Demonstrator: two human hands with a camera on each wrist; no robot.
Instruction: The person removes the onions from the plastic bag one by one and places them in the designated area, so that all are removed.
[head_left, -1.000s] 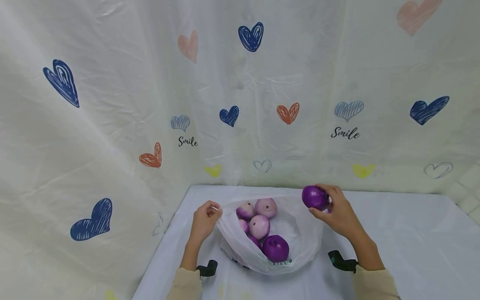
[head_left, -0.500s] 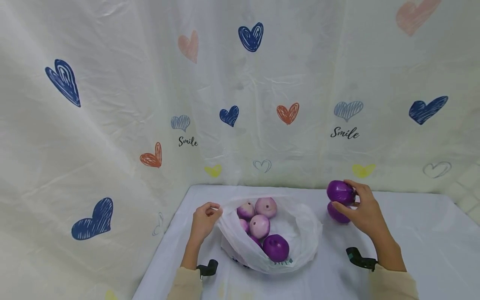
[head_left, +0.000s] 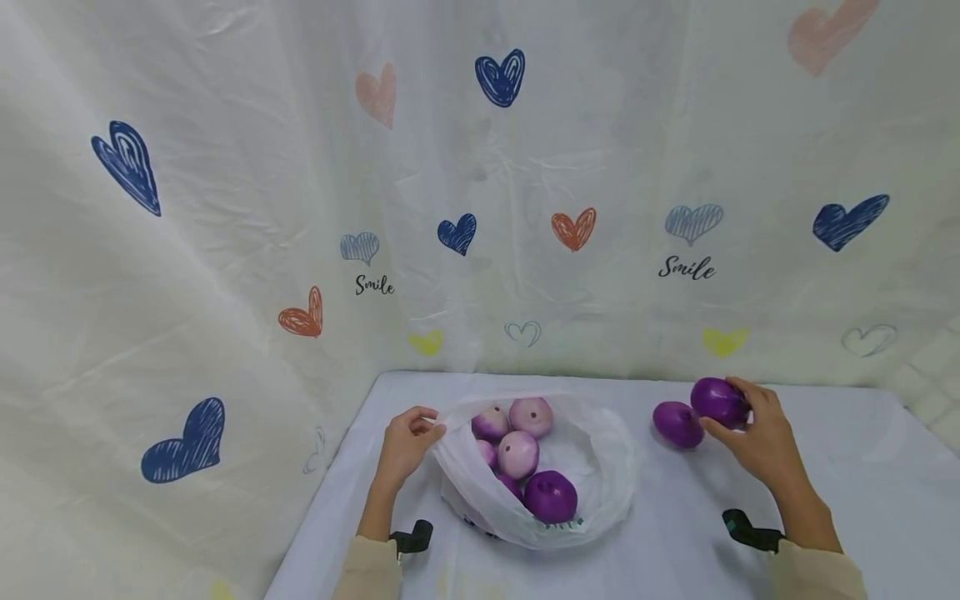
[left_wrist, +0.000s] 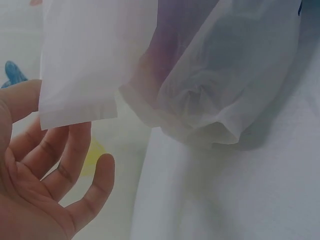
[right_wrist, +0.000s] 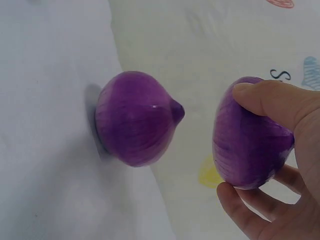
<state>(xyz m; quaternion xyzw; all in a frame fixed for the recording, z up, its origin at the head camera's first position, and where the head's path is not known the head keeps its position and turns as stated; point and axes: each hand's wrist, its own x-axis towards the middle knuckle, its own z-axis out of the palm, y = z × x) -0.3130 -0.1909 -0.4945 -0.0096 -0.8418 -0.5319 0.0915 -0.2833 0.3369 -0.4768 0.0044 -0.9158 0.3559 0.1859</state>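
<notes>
We are unbagging red onions: our right hand (head_left: 761, 433) grips one (head_left: 718, 398), ready to set down at three o'clock of another red onion (head_left: 677, 422); our left hand (head_left: 408, 440) pinches the plastic bag (head_left: 600, 467) rim.

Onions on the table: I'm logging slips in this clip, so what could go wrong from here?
The right hand grips a purple onion close beside the loose onion lying on the table. Setting it down could nudge that round onion and send it rolling. The left hand only pinches the bag's rim; if the thin plastic slips, the mouth may sag over the onions inside.
</notes>
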